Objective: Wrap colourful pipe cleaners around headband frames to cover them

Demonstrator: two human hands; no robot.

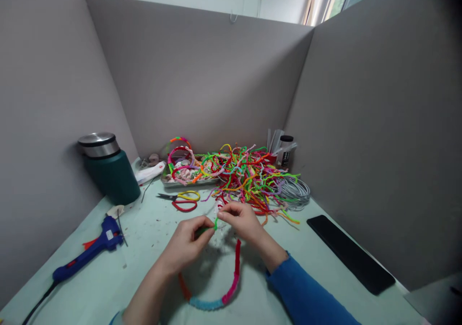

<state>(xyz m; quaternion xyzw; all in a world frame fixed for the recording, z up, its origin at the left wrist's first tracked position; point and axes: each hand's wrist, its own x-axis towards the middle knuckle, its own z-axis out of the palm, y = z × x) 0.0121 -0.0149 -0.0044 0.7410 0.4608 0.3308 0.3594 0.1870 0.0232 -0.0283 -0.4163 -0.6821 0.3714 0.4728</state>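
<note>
A bright green pipe cleaner point(216, 223) runs between my two hands, above the middle of the table. My left hand point(189, 240) is closed, its thumb and forefinger pinching the lower part near the end of a curved band. My right hand point(242, 221) pinches the pipe cleaner's upper end between thumb and fingertips. Below my hands hangs the U-shaped band point(206, 305), wrapped in orange, light blue, pink and red fuzzy sections. Its left end passes behind my left hand, where the join is hidden; its red end is free below my right hand.
Scissors point(184, 201) lie ahead, before a metal tray point(173, 184) with colourful rings. A large pipe-cleaner heap point(249, 175) and a grey wire coil point(294, 192) sit back right. A blue glue gun point(90, 250) and green flask point(111, 173) stand left; a black strip point(348, 253) lies right.
</note>
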